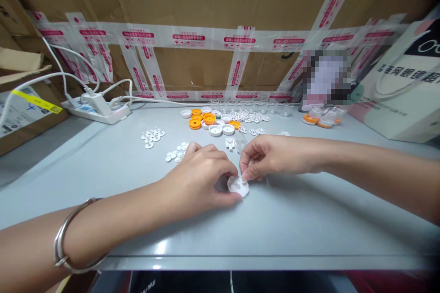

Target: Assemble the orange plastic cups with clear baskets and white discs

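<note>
A round white plastic piece [237, 186] with a wavy edge sits low over the table, gripped at its rim between the thumb and fingers of my left hand [209, 176]. My right hand [258, 160] pinches at the upper right of that piece; a small whitish part seems to be at its fingertips, too small to make out. Just beyond my hands lie a white openwork piece [230, 143] and a clear cup-like part [241, 146]. Small white gears [175, 154], partly hidden by my left hand, lie to its left.
White stemmed parts [152, 136] stand at left. Behind are orange rings [195, 122], white rings [215, 130], openwork pieces [256, 116] and clear cups [271, 108]. A power strip [99, 109], assembled orange-based pieces [325, 119], a paper bag [398, 82] and a cardboard wall [206, 4] border the table.
</note>
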Demonstrator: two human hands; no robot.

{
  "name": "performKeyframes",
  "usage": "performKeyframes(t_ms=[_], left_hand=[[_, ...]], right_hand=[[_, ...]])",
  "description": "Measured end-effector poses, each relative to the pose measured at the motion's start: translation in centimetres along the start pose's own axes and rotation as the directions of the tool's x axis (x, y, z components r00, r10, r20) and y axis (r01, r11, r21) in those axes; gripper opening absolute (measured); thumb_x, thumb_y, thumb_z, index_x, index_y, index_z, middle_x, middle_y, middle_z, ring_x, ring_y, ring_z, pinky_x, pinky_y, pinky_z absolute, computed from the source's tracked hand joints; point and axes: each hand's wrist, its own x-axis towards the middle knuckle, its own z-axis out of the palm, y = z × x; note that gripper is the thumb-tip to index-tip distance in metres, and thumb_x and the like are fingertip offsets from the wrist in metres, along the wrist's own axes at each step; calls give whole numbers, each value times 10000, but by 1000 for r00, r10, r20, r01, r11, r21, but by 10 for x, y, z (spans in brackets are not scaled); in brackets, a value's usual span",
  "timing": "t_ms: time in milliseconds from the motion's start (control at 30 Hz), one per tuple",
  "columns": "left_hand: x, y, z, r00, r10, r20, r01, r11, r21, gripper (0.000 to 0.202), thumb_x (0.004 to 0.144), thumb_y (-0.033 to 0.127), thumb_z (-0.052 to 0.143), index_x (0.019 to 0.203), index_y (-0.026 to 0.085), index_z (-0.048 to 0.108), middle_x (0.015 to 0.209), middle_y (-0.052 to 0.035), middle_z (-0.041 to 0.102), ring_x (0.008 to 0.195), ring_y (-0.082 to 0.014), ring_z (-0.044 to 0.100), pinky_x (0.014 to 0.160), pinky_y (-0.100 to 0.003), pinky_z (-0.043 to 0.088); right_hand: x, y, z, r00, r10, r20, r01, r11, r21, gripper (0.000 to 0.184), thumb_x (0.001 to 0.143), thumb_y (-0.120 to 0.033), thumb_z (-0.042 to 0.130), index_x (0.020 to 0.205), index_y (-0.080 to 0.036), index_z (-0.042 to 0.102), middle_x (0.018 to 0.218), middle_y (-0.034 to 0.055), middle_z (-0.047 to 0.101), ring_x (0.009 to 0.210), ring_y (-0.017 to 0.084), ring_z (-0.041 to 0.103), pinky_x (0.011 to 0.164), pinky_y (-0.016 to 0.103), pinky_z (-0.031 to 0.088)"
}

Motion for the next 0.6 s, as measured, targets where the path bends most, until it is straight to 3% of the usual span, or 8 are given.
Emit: performKeyframes(t_ms=[433,600], left_hand=[[0,0,1,1000,9,-6,-9,1000,-16,170,734,380,619,834,244,636,717,39,595,810,-151,497,679,-301,197],[0,0,1,1000,14,-11,-14,1000,-16,150,734,363,619,826,244,628,721,46,597,805,-146,494,675,-301,197]], right_hand=[[2,-13,0,996,80,35,-69,965,-254,187,686,-307,637,789,-150,633,701,5,594,662,112,504,578,210,373],[5,-13,1,995,89,44,-76,970,-229,221,663,-304,669,786,-149,571,697,2,592,657,118,536,576,214,402]])
